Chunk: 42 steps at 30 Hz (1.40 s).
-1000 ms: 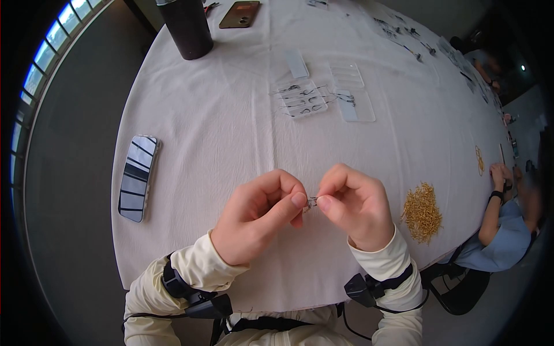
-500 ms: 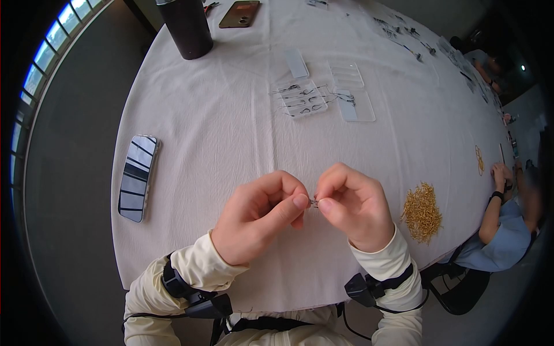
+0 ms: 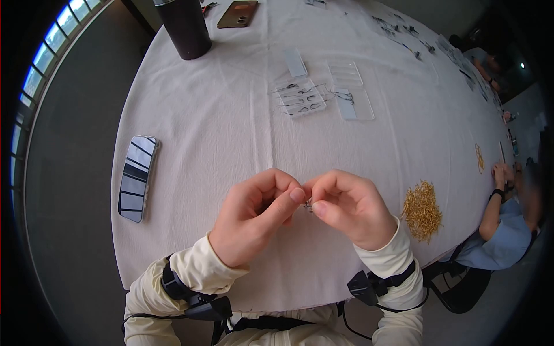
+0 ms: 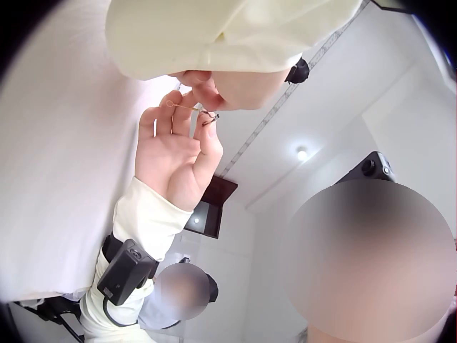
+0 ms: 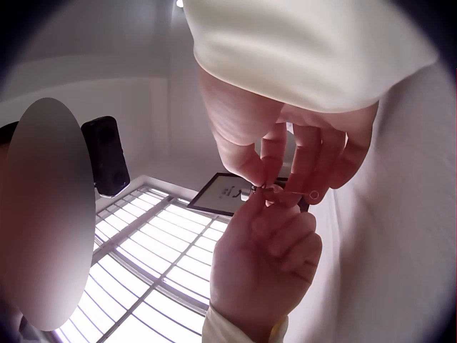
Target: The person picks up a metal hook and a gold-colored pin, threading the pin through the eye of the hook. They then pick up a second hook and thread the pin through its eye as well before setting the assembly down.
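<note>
My left hand (image 3: 248, 222) and right hand (image 3: 360, 213) meet fingertip to fingertip above the white tablecloth. Between them sits a small dark fishing hook (image 4: 210, 118), with a thin line running from it to a little loop (image 4: 170, 104). The left thumb and index finger pinch the hook's piece from one side. From the other side, the right thumb and index finger hold it, the index reaching to the left fingertips. In the right wrist view the fingers cover much of the hook, while the loop (image 5: 314, 195) shows beside the right fingers.
A heap of small golden pieces (image 3: 422, 212) lies right of my right hand. Ahead stands a clear compartment box (image 3: 301, 99) of hooks, beside its open clear case (image 3: 360, 106). A phone (image 3: 137, 179) lies left, a dark tumbler (image 3: 186, 32) back left. Another person sits right.
My right hand has shifted slightly left, its index finger now extending to the left fingertips. The left hand keeps nearly the same place and pinch.
</note>
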Each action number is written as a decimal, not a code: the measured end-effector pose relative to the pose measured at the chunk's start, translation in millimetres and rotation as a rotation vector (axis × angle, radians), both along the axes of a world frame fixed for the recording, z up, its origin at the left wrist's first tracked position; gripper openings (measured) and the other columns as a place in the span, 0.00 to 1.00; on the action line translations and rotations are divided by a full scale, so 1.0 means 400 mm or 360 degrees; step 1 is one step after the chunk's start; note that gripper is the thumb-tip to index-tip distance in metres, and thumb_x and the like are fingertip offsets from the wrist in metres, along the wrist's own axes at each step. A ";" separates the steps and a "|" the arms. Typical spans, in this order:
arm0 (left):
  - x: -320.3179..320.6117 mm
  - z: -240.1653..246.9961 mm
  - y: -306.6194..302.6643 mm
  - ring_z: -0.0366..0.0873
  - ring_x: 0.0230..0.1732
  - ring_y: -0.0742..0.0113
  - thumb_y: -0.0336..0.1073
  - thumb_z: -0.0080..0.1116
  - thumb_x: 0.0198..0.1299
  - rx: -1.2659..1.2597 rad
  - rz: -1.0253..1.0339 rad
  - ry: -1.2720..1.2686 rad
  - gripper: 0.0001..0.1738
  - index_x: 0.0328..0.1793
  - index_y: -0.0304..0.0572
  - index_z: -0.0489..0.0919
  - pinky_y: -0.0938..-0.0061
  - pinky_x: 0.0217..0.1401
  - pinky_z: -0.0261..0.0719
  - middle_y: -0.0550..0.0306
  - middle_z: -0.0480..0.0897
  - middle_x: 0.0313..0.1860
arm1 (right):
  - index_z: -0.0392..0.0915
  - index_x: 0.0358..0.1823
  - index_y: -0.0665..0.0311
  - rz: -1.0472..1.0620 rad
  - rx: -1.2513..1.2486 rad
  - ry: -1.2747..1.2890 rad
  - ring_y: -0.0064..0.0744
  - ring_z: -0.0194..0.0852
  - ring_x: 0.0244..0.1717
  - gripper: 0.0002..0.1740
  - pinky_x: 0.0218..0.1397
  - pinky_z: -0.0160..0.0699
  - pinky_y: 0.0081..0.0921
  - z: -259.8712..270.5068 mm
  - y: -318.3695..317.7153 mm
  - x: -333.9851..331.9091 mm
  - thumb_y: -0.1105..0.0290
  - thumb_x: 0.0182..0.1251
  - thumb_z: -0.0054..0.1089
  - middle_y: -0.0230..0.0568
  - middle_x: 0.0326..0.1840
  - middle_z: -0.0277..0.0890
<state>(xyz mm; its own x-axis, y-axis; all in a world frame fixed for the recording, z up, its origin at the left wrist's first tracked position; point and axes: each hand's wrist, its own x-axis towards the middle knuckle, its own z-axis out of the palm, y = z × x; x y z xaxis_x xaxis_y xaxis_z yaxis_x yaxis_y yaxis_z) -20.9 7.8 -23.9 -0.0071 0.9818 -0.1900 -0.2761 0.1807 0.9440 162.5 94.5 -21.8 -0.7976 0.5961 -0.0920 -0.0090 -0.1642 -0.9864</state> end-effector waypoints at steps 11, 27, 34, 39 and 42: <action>0.009 -0.001 -0.004 0.69 0.28 0.84 0.33 0.57 0.71 0.0107 0.0098 0.0319 0.09 0.42 0.33 0.77 0.86 0.30 0.66 0.66 0.78 0.27 | 0.75 0.39 0.69 -0.0155 -0.0022 -0.0019 0.22 0.78 0.43 0.02 0.51 0.78 0.23 -0.016 -0.006 -0.004 0.77 0.69 0.57 0.34 0.38 0.77; 0.018 0.001 -0.003 0.75 0.21 0.62 0.27 0.61 0.63 0.0407 0.0186 0.1147 0.05 0.39 0.34 0.76 0.73 0.26 0.72 0.52 0.80 0.26 | 0.75 0.32 0.67 -0.0431 0.0544 -0.0251 0.25 0.77 0.31 0.05 0.40 0.77 0.25 -0.018 -0.026 -0.021 0.77 0.58 0.63 0.35 0.28 0.77; 0.023 -0.020 0.005 0.76 0.25 0.57 0.26 0.66 0.55 0.0913 0.0304 0.1669 0.09 0.37 0.38 0.76 0.67 0.26 0.73 0.56 0.79 0.27 | 0.75 0.32 0.66 -0.0541 0.0951 -0.0275 0.31 0.77 0.29 0.06 0.37 0.76 0.26 -0.023 -0.030 -0.025 0.79 0.55 0.65 0.37 0.28 0.78; 0.025 -0.014 0.004 0.75 0.24 0.59 0.26 0.68 0.54 0.0932 0.0300 0.1630 0.09 0.38 0.38 0.76 0.67 0.25 0.73 0.57 0.79 0.27 | 0.75 0.32 0.66 -0.0620 0.1048 -0.0248 0.31 0.77 0.30 0.07 0.36 0.75 0.27 -0.024 -0.034 -0.029 0.79 0.55 0.66 0.36 0.28 0.78; 0.022 -0.012 0.008 0.74 0.23 0.60 0.26 0.68 0.54 0.0987 0.0297 0.1619 0.09 0.38 0.38 0.77 0.68 0.25 0.72 0.57 0.79 0.27 | 0.76 0.32 0.65 -0.0660 0.1049 -0.0214 0.31 0.76 0.31 0.06 0.36 0.75 0.26 -0.031 -0.035 -0.030 0.79 0.56 0.66 0.36 0.29 0.79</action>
